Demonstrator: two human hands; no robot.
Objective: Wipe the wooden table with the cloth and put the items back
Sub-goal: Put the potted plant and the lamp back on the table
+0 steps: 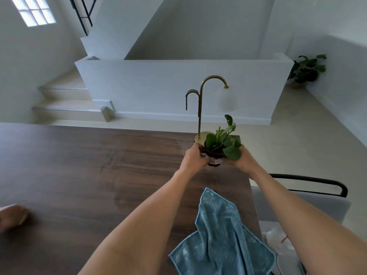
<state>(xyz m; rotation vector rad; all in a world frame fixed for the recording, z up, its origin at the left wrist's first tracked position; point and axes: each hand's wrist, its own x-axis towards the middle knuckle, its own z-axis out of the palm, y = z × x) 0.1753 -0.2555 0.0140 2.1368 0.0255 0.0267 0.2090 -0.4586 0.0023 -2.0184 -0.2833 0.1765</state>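
We are holding a small potted plant (219, 146) between both hands, right of centre in the frame. Our left hand (195, 157) wraps the left side of the dark pot and our right hand (241, 160) closes on its right side, partly hidden under the leaves. Whether the pot touches the desk (79, 175) or hangs just above it, we cannot tell; our hands cover its base.

We judge the wiping to be done or close to it. The blue cloth (218, 239) lies crumpled and let go at the lower middle of the frame, near the desk's right edge between our forearms, and faint damp streaks show on the dark wood near the centre. The putting back seems under way: a brass lamp (204, 108) already stands on the desk just behind the plant, at the far right corner, its round base touching the wood.

What is left, as far as we can see, is to set the plant down beside the lamp and deal with the cloth. At the lower right edge, off the desk, something pale and clear sits low by our right arm, too blurred to name. A grey chair (309, 197) stands to the right.

As for containers, the pot holds dark soil and a green plant with round leaves. A larger potted plant (306, 69) stands on the floor at upper right.
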